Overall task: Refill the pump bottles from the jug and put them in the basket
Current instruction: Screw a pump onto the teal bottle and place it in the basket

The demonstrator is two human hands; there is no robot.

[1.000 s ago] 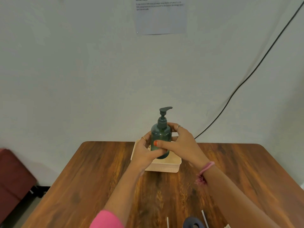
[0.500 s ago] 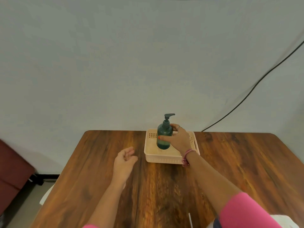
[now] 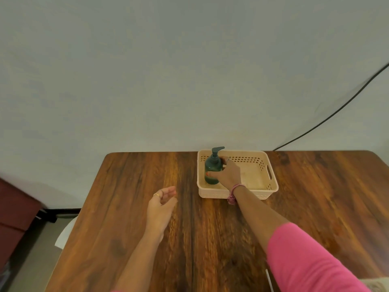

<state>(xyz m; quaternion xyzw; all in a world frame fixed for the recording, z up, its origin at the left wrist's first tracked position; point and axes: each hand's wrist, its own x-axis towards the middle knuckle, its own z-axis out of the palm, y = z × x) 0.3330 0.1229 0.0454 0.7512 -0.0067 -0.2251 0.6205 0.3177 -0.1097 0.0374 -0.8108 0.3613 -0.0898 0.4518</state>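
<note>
A dark green pump bottle (image 3: 212, 165) stands upright in the left part of a cream plastic basket (image 3: 263, 191) at the far edge of the wooden table (image 3: 210, 239). My right hand (image 3: 228, 173) is wrapped around the bottle's right side, inside the basket. My left hand (image 3: 161, 204) hovers over the table left of the basket, fingers loosely apart, holding nothing. No jug and no other bottle are in view.
A grey wall rises just behind the table. A black cable (image 3: 336, 112) runs down the wall to the table's far right. A dark red cabinet (image 3: 14, 209) stands on the floor at the left. A thin white strip (image 3: 269, 280) lies near the front edge.
One second ago both hands held the bottle over the basket. My left hand has let go and drawn back to the left; the bottle now stands lower in the basket under my right hand.
</note>
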